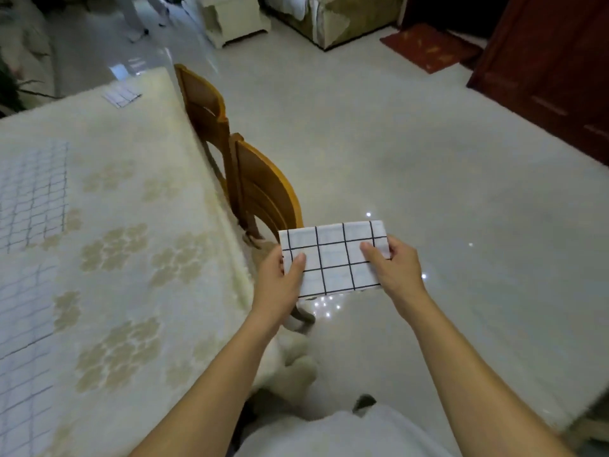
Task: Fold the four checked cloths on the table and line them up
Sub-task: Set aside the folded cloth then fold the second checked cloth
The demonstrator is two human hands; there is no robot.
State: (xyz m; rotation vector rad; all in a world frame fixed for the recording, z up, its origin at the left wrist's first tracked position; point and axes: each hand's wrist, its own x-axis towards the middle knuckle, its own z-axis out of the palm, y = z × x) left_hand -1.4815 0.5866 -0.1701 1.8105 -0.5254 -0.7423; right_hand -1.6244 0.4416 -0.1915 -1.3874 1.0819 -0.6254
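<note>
A folded white cloth with black checks [333, 257] is held in the air over the floor, to the right of the table. My left hand [280, 278] grips its left edge, thumb on top. My right hand [393, 267] grips its right edge the same way. On the table [138, 199] lie two spread checked cloths, one at the left edge [33, 196] and one nearer me [23, 351]. A small folded checked cloth [122, 95] lies at the table's far end.
Two wooden chairs [263, 192] stand along the table's right side, between the table and my hands. A glossy tiled floor [428, 159] stretches to the right. A dark red door [560, 77] and a red mat [428, 47] are at the far right.
</note>
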